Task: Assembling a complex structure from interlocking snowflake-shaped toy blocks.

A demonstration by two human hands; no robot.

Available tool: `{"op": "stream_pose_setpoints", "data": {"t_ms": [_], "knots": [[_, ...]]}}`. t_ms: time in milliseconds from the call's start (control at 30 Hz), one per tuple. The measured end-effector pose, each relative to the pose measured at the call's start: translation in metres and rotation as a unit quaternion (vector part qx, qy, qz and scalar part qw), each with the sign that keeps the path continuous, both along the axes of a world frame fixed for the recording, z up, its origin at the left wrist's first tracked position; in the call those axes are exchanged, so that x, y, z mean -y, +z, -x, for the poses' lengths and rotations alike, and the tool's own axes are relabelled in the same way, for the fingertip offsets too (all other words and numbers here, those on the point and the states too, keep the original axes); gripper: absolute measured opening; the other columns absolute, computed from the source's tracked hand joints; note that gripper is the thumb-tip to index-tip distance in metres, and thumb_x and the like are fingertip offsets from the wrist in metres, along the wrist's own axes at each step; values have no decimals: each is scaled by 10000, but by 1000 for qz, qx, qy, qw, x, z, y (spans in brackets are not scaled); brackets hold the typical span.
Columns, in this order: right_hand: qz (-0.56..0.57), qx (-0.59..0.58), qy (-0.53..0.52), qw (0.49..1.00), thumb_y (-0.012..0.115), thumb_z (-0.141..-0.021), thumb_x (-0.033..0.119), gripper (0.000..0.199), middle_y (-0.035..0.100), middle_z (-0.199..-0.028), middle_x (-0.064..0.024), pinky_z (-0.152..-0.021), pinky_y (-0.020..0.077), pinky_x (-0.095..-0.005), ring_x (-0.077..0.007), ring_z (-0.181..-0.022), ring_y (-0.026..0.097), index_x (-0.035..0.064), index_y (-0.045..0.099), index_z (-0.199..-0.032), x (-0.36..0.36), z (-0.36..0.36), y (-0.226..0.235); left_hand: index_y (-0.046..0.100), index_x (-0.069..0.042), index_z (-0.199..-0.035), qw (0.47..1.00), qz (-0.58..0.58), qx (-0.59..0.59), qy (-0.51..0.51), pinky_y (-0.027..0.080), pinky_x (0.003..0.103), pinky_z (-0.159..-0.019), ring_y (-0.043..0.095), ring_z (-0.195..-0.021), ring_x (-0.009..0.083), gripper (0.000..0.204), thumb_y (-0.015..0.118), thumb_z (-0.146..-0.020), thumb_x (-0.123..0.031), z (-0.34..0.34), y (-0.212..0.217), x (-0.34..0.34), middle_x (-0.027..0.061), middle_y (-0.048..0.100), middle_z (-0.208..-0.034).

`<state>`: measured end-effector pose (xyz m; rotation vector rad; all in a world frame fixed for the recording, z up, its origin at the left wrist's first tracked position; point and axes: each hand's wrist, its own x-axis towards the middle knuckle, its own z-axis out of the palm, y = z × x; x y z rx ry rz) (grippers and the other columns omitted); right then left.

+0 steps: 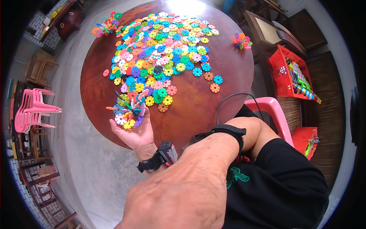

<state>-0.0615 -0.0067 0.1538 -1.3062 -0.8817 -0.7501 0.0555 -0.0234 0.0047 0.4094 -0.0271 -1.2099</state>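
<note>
On the upturned palm and fingers of my left hand [134,133] rests a ball-shaped cluster of interlocking plastic discs [131,108], in several colours. Its pieces stick out every way, and the fingers behind it are partly hidden. My right hand [175,202] is raised very close to the camera, with its back showing. Its fingers fall outside the picture, so whether they hold anything is hidden. Just beyond the cluster, a wide spread of loose notched discs [164,49] covers much of the round brown table [190,114].
Two other disc clusters stand at the table's edges, a larger one [106,26] far left and a smaller one [242,41] far right. Beside the table are a red basket [280,72], a pink chair [272,108] and a red bag [303,139]. Pink stools [34,107] stand left.
</note>
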Motion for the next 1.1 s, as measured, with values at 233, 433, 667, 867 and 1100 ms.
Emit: {"op": "stream_pose_setpoints", "data": {"t_ms": [233,433,667,867,1100], "knots": [[3,-1,7,1000,512,-775,28,440,506,-830,-157,-722,458,-406,-356,-895,560,58,470,-1212,0,-2,-2,508,-99,-1215,1000,-1,-5,14,437,503,-850,523,-1064,316,499,533,-857,-445,-3,-2,-1,117,530,-1249],[7,-2,11,1000,517,-771,30,435,508,-832,-157,-725,460,-403,-357,-899,560,56,477,-1203,-1,-4,-1,500,-107,-1227,1000,-2,-5,16,434,503,-854,519,-1071,315,505,529,-855,-447,-4,-2,-1,112,520,-1263],[18,-1,13,1000,522,-766,33,429,512,-836,-157,-729,461,-400,-358,-902,559,54,485,-1193,-3,-5,1,496,-118,-1218,999,-32,-8,38,461,479,-807,553,-1013,306,517,473,-873,-502,0,1,1,104,548,-1199],[34,-11,2,999,526,-762,35,423,514,-838,-157,-733,463,-398,-359,-906,558,52,491,-1184,-1,-3,4,491,-117,-1225,998,-31,-2,50,457,471,-807,551,-1013,309,528,489,-863,-501,-2,4,-1,107,539,-1211],[257,-212,-283,899,571,-789,148,188,546,-833,-92,-575,509,-344,-246,-752,582,37,582,-940,19,11,-18,502,-124,-1238,994,-22,-25,106,415,476,-901,501,-1140,302,570,567,-810,-495,-24,-2,-13,95,524,-1257]]}}
